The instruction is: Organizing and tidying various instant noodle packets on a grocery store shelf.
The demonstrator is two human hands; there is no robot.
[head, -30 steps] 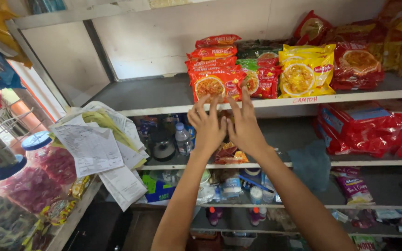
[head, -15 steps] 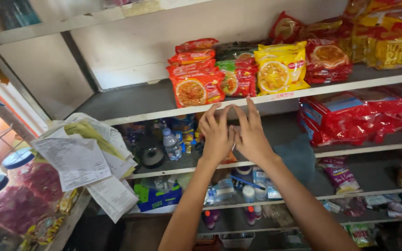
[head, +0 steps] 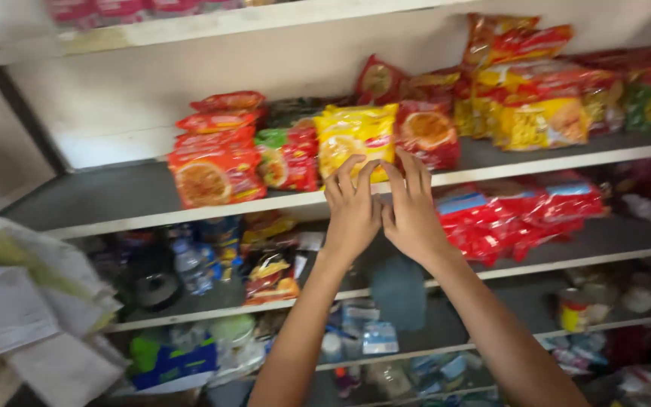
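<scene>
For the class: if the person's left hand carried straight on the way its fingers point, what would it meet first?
Most likely the yellow noodle packet at the shelf's front edge. The left hand points up at it, fingertips already at its lower edge, though depth is unclear, so actual contact cannot be confirmed.

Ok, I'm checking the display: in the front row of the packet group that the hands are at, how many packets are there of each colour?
Orange-red packet: 1
Green and red packet: 1
Yellow packet, touched by left hand and right hand: 1
Red packet: 1
Total: 4

Grey shelf [head: 114, 197] with snack packets [head: 216, 172]
</scene>
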